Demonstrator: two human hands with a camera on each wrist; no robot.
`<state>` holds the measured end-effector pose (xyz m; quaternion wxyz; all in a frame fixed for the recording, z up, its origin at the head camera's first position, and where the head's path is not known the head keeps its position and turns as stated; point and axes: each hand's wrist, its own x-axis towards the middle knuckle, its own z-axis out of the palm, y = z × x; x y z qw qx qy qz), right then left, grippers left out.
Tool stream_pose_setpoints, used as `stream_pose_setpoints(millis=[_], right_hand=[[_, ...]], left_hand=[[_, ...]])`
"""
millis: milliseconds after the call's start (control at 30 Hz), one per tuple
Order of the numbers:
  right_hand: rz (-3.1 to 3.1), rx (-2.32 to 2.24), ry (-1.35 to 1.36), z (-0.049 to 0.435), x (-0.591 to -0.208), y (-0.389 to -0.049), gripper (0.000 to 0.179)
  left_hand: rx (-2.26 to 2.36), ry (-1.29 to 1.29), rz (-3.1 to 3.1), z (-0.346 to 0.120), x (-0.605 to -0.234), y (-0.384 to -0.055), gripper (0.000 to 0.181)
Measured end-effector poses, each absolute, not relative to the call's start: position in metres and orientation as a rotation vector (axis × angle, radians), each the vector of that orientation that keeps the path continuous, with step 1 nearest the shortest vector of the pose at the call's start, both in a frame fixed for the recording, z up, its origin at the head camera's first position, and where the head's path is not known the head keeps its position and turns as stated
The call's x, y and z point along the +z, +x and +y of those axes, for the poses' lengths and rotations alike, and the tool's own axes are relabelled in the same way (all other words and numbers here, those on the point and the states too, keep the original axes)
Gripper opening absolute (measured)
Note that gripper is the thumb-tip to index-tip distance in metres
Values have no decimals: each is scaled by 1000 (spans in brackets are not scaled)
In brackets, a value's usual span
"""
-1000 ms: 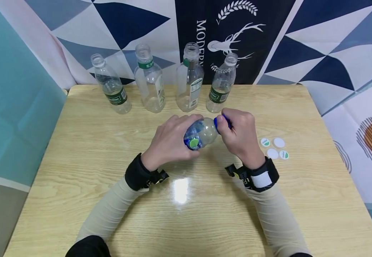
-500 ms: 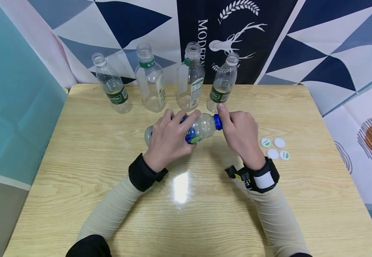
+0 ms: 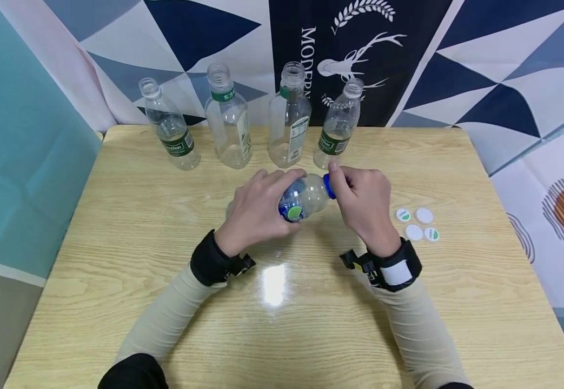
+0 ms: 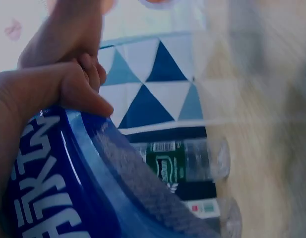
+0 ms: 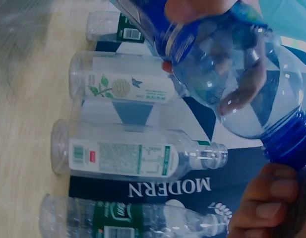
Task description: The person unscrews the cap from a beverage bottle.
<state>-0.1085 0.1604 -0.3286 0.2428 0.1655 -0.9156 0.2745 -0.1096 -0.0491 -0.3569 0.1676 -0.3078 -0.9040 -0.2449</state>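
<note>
A clear plastic bottle with a blue label is held almost level above the table, its neck towards the right. My left hand wraps round its labelled body and hides much of it. At the neck, my right hand grips the blue cap, thumb upward along it; the hand partly covers the cap. The right wrist view shows curled fingers against that cap. In the left wrist view, the blue label fills the lower left.
Several uncapped clear bottles stand along the table's back edge, among them a green-labelled bottle at left and another green-labelled bottle behind my right hand. Several flat white discs lie right of that hand. Patterned cloth hangs behind the table.
My right thumb has shifted from the near side of the cap to its upper side. My left fingers spread on the bottle half a second ago and now wrap round it more closely.
</note>
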Motion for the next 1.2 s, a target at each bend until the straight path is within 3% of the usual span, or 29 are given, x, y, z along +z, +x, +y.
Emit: stream_pose_setpoints(millis=[267, 667, 1200], right_hand=[[-2488, 701, 512, 163, -324, -109, 50], [-2687, 759, 169, 161, -329, -108, 71], [-2570, 669, 644, 172, -326, -113, 43]], left_hand=[[-736, -875, -2587, -48, -356, -110, 86], [-441, -808, -2407, -45, -361, -113, 73], [-814, -883, -2617, -50, -361, -115, 84]])
